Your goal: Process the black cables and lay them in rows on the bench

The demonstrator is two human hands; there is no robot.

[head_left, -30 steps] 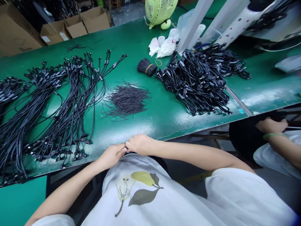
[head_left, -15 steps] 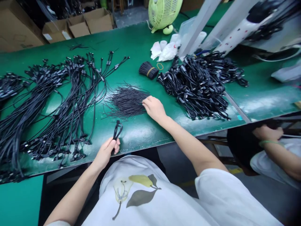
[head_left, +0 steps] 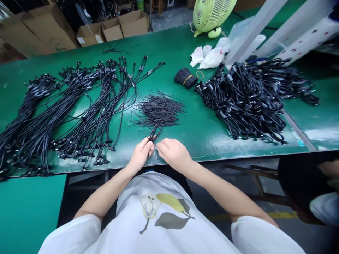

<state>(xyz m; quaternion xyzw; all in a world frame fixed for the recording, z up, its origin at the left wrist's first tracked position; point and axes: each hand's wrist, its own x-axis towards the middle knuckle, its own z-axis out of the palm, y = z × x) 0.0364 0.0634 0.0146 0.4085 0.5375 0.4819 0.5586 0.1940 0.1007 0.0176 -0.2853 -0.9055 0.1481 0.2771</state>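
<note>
A folded black cable [head_left: 156, 131] is gripped in my left hand [head_left: 141, 153], its loops standing up above the fingers by the table's near edge. Close against it on the right, my right hand [head_left: 174, 154] is pinched on a thin black twist tie, mostly hidden by the fingers. Just beyond both hands lies a loose heap of black twist ties [head_left: 162, 110]. Farther back is a bundle of the same ties [head_left: 182, 77] with a yellow rubber band around it.
Long unfolded cables [head_left: 76, 106] spread over the left of the green table [head_left: 212, 148]. A heap of folded cables [head_left: 243, 102] covers the right. Behind stand a green fan [head_left: 212, 16], white rolls [head_left: 207, 51] and a grey post [head_left: 254, 31]. Another person sits at far right.
My right hand has come from the tie heap to the cable in my left hand, bringing a twist tie. The view has shifted, so the table's things appear farther right.
</note>
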